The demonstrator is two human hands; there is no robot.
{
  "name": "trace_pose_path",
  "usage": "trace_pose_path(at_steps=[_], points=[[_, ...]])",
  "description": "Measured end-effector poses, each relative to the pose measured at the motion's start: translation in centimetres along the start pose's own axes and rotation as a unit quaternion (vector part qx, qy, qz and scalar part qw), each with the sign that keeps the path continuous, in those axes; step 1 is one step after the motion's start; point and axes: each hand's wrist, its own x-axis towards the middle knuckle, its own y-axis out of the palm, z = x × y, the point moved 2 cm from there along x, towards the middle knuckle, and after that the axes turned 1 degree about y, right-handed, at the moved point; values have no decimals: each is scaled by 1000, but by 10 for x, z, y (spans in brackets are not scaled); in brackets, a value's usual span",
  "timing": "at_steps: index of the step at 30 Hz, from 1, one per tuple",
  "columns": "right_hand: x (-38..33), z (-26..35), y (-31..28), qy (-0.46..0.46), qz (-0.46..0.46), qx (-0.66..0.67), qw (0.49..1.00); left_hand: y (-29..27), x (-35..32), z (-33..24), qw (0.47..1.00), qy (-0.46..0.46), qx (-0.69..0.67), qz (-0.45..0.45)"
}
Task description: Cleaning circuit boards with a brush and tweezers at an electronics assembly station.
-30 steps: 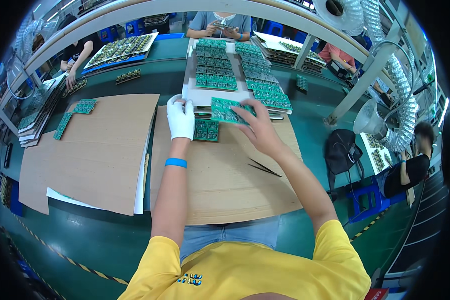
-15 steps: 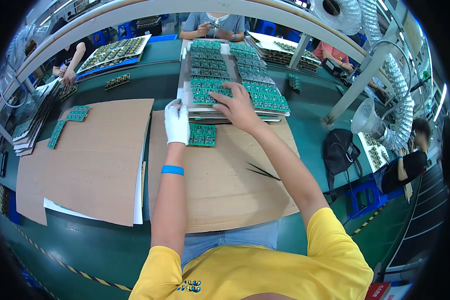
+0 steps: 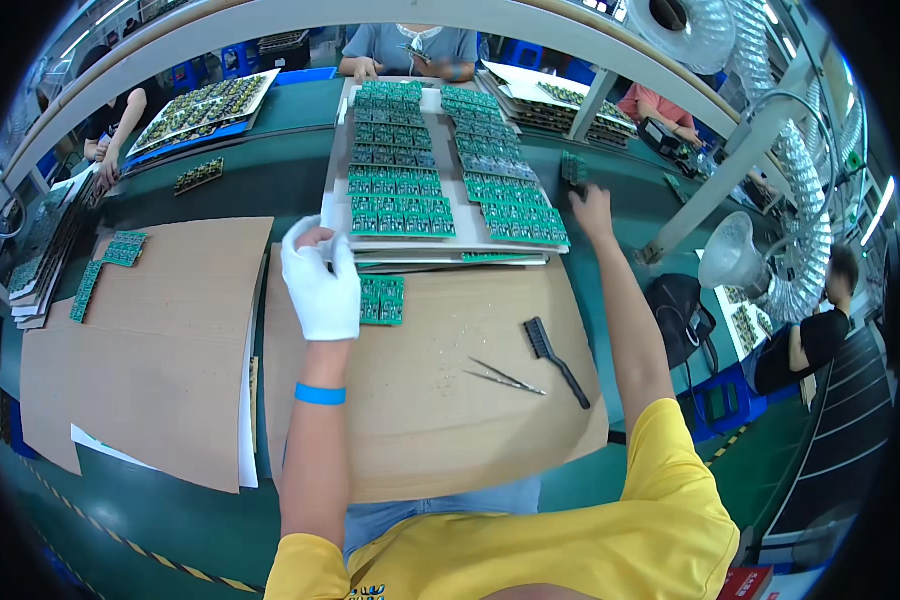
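My left hand (image 3: 322,280), in a white glove with bare fingertips showing, is raised by the near left corner of the stacked white sheets (image 3: 410,246). Its thumb and fingers stand apart around nothing. Rows of green circuit boards (image 3: 402,215) cover the top sheet in two columns. Partly behind the glove, a small circuit board (image 3: 382,300) lies on the cardboard (image 3: 420,420). My bare right hand (image 3: 592,212) reaches out to the right, its fingers closed at the near end of another circuit board (image 3: 574,168) on the dark belt.
Tweezers (image 3: 508,378) and a black brush (image 3: 556,362) lie on the cardboard. More cardboard (image 3: 150,350) at left carries small green boards (image 3: 125,248). A metal post (image 3: 705,185) and a black bag (image 3: 682,318) stand at right. A co-worker (image 3: 410,50) sits opposite.
My right hand has left the boards on the stack and moved right to the board on the belt. My left hand has come back from the stack's edge. The brush has come into view.
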Motion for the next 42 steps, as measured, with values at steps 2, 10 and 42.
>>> trace_pose_path(at_steps=[2, 10, 42], points=[[17, -20, 29, -16, 22, -48, 998, 8, 0, -5, 999, 45, 19, 23], [66, 16, 84, 18, 94, -235, 967, 26, 3, 12, 993, 86, 60, 55], [-328, 171, -205, 7, 75, 118, 990, -115, -175, -71, 707, -390, -545, 227]])
